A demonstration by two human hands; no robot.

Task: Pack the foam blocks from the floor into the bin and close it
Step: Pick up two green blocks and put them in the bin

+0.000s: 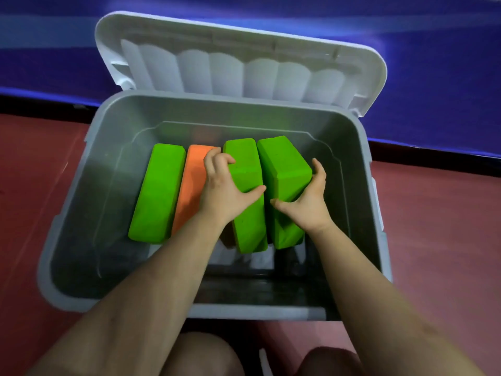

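Both hands [225,191] seemingly clasping green blocks [284,191]

— What sort of place is this?
— A gym or play room, I'd say: reddish floor [40,172], blue padded wall [433,85] above a black baseboard [433,151], foam blocks [157,191] around.

Red floor [32,169], blue wall [433,77], black baseboard [433,151].

Both bare forearms are reaching forward from the near edge, side by side. The left hand [222,185] is spreading its fingers [217,158] curled and thumb out; the right hand [306,202] is cupping inward, thumb pointing left
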